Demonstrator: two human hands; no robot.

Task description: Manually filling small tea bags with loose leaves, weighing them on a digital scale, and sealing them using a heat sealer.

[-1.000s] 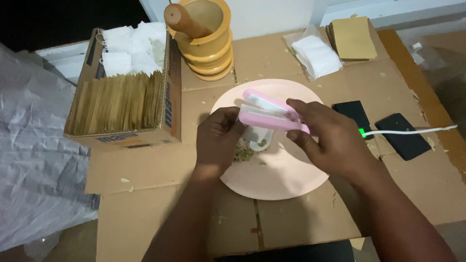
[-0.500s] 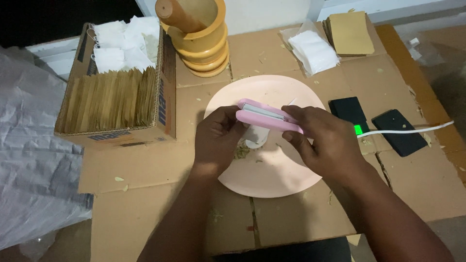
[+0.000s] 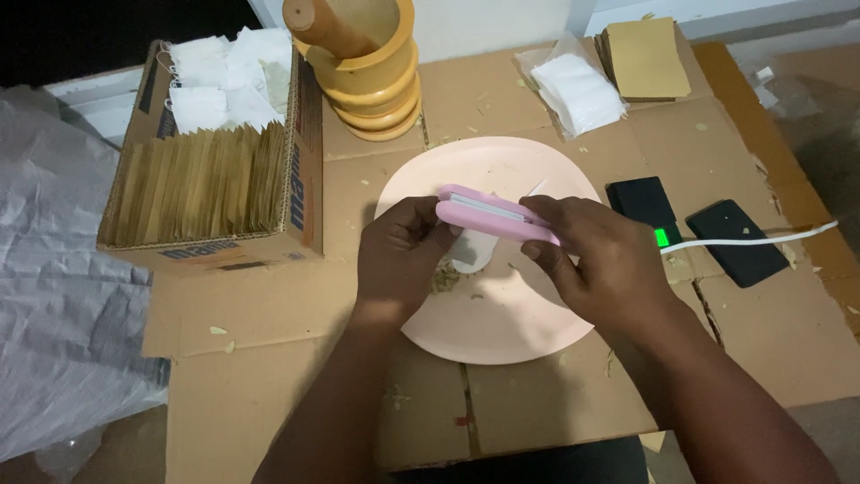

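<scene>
1. At 9 o'clock, cardboard box [image 3: 215,193] packed with upright tan packets, white sachets [image 3: 224,81] at its far end.
2. At 12 o'clock, wooden mortar [image 3: 372,76] with pestle.
3. Centre, over pink plate [image 3: 502,314]: left hand [image 3: 403,260] pinching small white sachet [image 3: 470,251] beneath pink sealer [image 3: 493,215].
4. Right hand [image 3: 600,264] clamped shut on that sealer.
5. At 3 o'clock, two black devices [image 3: 735,242], white cable [image 3: 761,240] plugged in.
</scene>
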